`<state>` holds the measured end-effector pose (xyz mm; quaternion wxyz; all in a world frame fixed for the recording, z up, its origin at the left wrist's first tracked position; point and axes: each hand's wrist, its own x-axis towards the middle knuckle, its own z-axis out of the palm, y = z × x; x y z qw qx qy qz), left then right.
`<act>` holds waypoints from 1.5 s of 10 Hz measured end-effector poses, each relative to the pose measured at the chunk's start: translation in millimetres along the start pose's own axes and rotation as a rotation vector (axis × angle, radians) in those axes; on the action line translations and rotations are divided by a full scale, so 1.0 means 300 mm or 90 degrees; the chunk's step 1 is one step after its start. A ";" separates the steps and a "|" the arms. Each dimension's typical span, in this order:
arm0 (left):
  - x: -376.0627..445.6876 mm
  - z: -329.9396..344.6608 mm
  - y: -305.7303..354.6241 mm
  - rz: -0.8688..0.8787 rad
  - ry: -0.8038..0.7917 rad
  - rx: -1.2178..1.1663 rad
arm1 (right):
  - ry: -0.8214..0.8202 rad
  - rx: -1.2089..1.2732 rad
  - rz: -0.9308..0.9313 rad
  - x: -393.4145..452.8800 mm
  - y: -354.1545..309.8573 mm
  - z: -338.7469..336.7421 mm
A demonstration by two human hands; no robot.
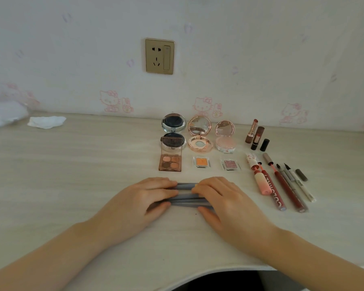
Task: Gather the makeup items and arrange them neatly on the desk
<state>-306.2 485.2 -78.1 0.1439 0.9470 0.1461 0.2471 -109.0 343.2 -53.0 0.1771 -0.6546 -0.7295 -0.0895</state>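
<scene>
Several grey pencil-like sticks (185,195) lie side by side on the pale desk (72,175). My left hand (143,198) and my right hand (225,198) each grip one end of the bundle, fingers over the top and thumbs at the near side. Behind them stand an open black compact (173,131), a rose-gold compact (199,134) and a pink compact (225,136). In front of those lie a four-pan eyeshadow palette (170,158), an orange pan (201,161) and a mauve pan (230,164).
At the right, lipsticks (255,133) stand upright, and lip glosses and liners (282,181) lie in a row. A crumpled tissue (46,121) and clear plastic (4,114) sit at the far left. A wall socket (159,56) is above. The desk's curved front edge is near me.
</scene>
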 end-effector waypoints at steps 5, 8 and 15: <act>0.047 0.015 -0.011 -0.029 0.011 0.051 | -0.066 -0.075 0.060 -0.002 0.078 0.024; 0.081 0.010 -0.013 -0.003 0.013 0.134 | -0.115 -0.032 0.054 0.009 0.121 0.031; 0.088 -0.032 0.134 -0.072 -0.001 0.184 | -0.067 -0.042 0.137 -0.101 0.106 -0.137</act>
